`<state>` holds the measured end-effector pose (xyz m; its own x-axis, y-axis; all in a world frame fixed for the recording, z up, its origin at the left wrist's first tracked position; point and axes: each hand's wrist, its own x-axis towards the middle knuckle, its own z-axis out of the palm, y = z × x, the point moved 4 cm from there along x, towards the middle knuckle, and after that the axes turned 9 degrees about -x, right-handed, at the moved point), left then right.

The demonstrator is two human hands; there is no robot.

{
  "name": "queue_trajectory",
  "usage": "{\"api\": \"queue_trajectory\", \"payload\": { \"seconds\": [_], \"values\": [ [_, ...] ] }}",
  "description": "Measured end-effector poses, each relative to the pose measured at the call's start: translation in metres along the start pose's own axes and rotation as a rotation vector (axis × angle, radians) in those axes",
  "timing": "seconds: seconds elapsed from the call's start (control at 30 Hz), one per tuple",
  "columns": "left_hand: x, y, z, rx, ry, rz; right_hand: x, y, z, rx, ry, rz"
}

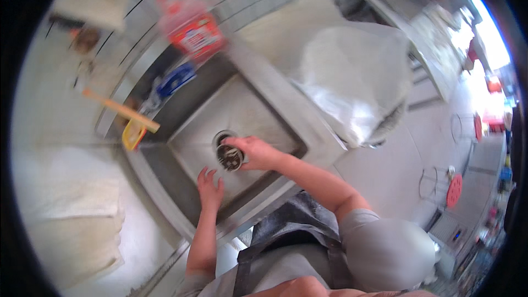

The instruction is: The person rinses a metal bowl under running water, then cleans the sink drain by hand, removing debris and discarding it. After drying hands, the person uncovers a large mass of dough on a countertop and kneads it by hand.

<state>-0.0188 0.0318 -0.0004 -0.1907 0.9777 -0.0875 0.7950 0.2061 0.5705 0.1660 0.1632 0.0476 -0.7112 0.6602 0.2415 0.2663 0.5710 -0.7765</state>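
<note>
Before me is a stainless steel sink (pixel 255 109), with its round drain (pixel 218 135) in the basin floor. My right hand (pixel 259 153) grips a small round cup-shaped piece, seemingly a drain strainer basket (pixel 230 157), beside the drain and partly over it. Dark and pale bits show within its light rim; blur hides what they are. My left hand (pixel 210 189) hovers over the near left part of the basin, fingers spread and holding nothing, a short way from the basket.
A pink-red jug (pixel 194 29) and a blue packet (pixel 176 79) sit at the sink's back edge. A wooden stick (pixel 123 110) and a yellow-rimmed item (pixel 134 134) lie at the left rim. Right of the sink is a large plastic-covered bundle (pixel 354 74); folded cloths (pixel 78 218) lie left.
</note>
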Motion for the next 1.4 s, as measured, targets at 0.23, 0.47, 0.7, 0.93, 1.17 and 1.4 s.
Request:
{"api": "queue_trajectory", "payload": {
  "seconds": [0.23, 0.47, 0.7, 0.93, 1.17, 1.4],
  "values": [
    [0.006, 0.025, 0.020, 0.048, -0.145, -0.073, -0.110, 0.001, -0.115, 0.307, 0.242, 0.171],
    [0.011, 0.035, 0.047, 0.274, -0.237, -0.307, -0.317, 0.065, -0.261, 0.194, 0.897, 0.247],
    [0.010, -0.050, 0.063, 0.076, -0.340, -0.523, -0.453, 0.180, -0.343, -0.382, 1.177, 0.620],
    [-0.021, -0.091, 0.035, -0.027, -0.134, -0.872, -0.539, 0.418, -0.264, -0.745, 1.126, 1.047],
    [0.003, -0.057, 0.044, 0.117, -0.123, -0.935, -0.560, 0.544, -0.172, -0.467, 0.203, 1.568],
    [0.017, -0.046, 0.046, 0.164, -0.132, -0.944, -0.557, 0.521, -0.244, -0.566, 0.842, 1.321]
  ]
}}
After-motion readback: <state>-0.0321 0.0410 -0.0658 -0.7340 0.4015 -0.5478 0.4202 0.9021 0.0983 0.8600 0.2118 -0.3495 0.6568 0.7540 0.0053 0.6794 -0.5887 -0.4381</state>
